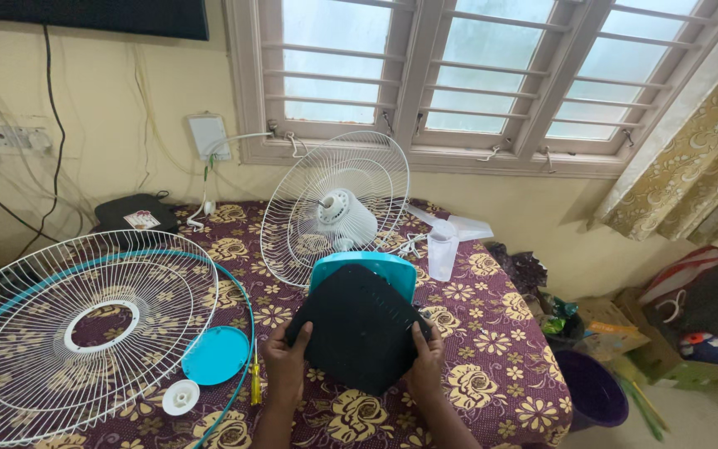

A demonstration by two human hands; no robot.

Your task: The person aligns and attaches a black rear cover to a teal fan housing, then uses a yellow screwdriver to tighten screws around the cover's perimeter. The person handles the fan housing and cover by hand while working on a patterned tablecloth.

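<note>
We held the black fan base (pixel 361 333) with both hands above the flowered tablecloth (pixel 492 366), its underside turned to us and its teal top edge behind. Our left hand (pixel 285 359) gripped its left edge, fingers curled closed on it, and our right hand (pixel 425 359) gripped the right edge in the same way. A wire guard (pixel 60 333) lay at the left, with a teal round cap (pixel 215 355), a white knob (pixel 180 397) and a yellow screwdriver (pixel 255 382) near our left hand. The fan motor (pixel 344 214) stood behind the base in its rear guard.

Floral-clothed table (pixel 492 366) bears fan grille (pixel 85 333), screwdriver (pixel 255 381)
</note>
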